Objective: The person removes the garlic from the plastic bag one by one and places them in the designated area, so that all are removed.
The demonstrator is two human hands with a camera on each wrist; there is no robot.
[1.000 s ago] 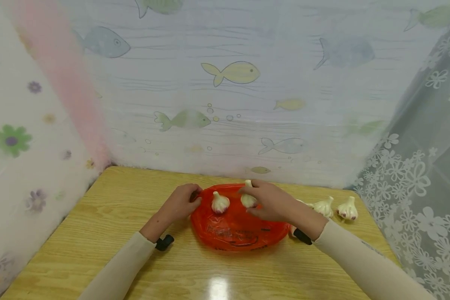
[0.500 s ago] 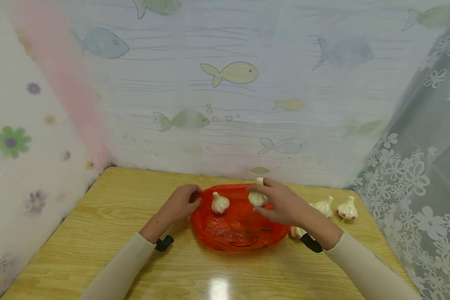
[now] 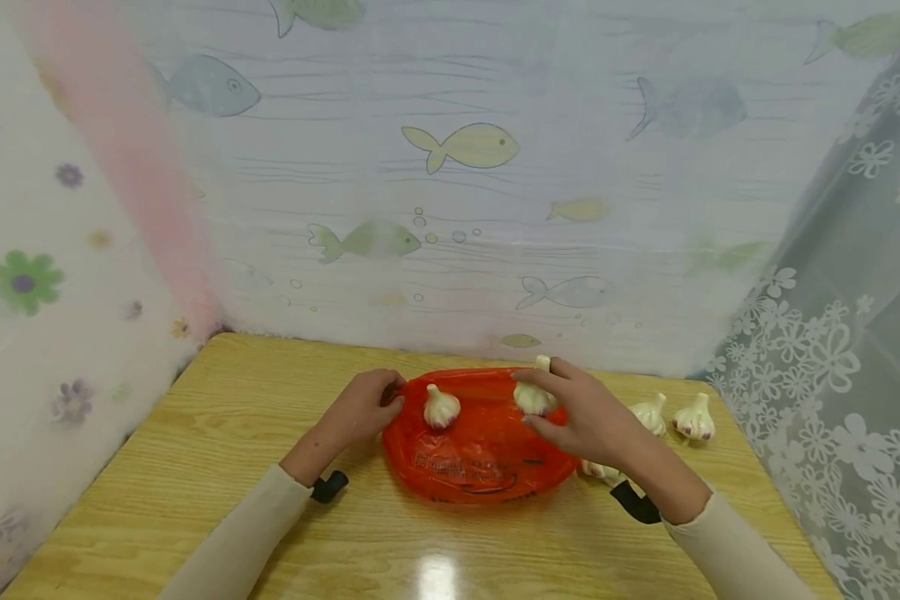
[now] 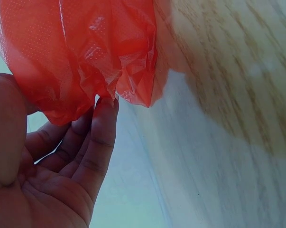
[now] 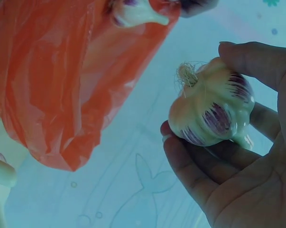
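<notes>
A red plastic bag (image 3: 480,454) with dark print lies spread on the table. My left hand (image 3: 356,408) holds the bag's left edge; in the left wrist view the thumb and fingers are around the bag's crumpled rim (image 4: 71,107). One garlic bulb (image 3: 441,408) sits stem-up on the left part of the bag. My right hand (image 3: 588,412) grips another garlic bulb (image 5: 214,109), white with purple streaks, between thumb and fingers. In the head view this bulb is over the bag's right end, stem up; its roots show in the right wrist view.
To the right of the bag stand two garlic bulbs, one (image 3: 651,414) beside another (image 3: 693,418). A further bulb (image 3: 602,472) lies by the bag's right edge, partly behind the right wrist. Patterned curtains (image 3: 457,208) close off the wooden table's (image 3: 270,392) back and sides.
My right hand has moved right with its garlic bulb, from the middle of the bag toward the right end. My left hand, the bag and the other bulb have stayed put.
</notes>
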